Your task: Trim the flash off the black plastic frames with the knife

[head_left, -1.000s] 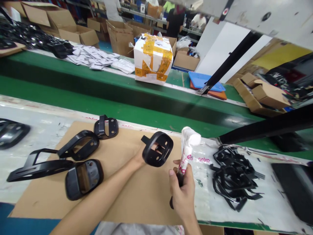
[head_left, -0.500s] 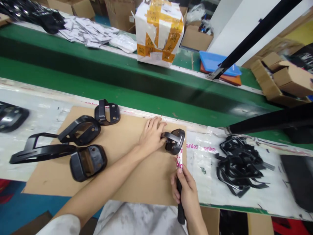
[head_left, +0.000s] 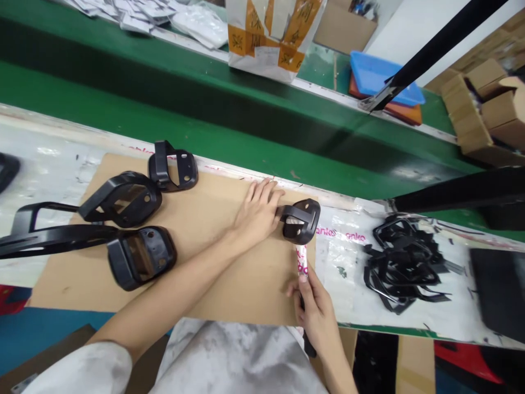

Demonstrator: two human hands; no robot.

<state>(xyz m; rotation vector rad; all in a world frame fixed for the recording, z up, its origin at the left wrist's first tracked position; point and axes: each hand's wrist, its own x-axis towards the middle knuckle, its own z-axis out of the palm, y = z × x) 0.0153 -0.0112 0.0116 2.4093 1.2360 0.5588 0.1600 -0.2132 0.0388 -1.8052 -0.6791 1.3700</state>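
My left hand (head_left: 257, 212) presses a black plastic frame part (head_left: 301, 220) down on the brown cardboard sheet (head_left: 229, 273), fingers closed on its left end. My right hand (head_left: 315, 313) grips a black-handled tool (head_left: 302, 273) wrapped in white plastic with pink print; its tip reaches up to the underside of the frame part. Several more black frame parts (head_left: 131, 200) lie at the left of the cardboard, with a long black bracket (head_left: 53, 238) beside them.
A tangle of thin black plastic offcuts (head_left: 406, 262) lies to the right on white plastic sheeting. A green conveyor belt (head_left: 197, 115) runs behind the bench, carrying a taped white box (head_left: 270, 33). Blue and orange trays (head_left: 383, 90) and cardboard cartons (head_left: 488, 115) sit at the back right.
The left hand brought the frame part down from the air onto the cardboard and holds it there. The right hand lowered the wrapped tool until its tip met the part.
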